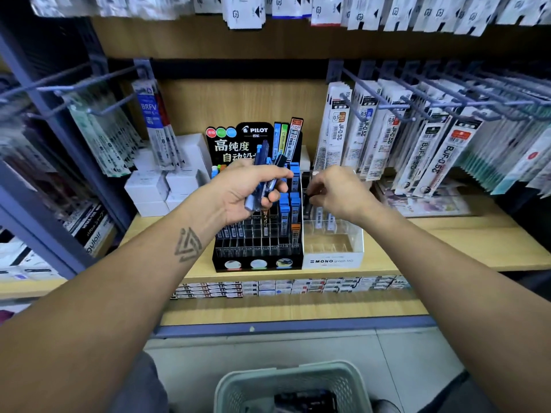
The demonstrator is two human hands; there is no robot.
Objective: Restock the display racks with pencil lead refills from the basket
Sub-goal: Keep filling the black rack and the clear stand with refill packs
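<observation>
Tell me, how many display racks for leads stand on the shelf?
2: the black Pilot rack at centre, and the clear Mono rack touching its right side. Others may be hidden.

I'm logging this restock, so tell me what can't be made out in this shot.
Head view only:
- Basket: contents cut off by the bottom edge.
- Right hand: the dark item it pinches is mostly hidden by its fingers.
- Left hand: refill count unclear, overlapping.
- Black rack: slot labels too small.
</observation>
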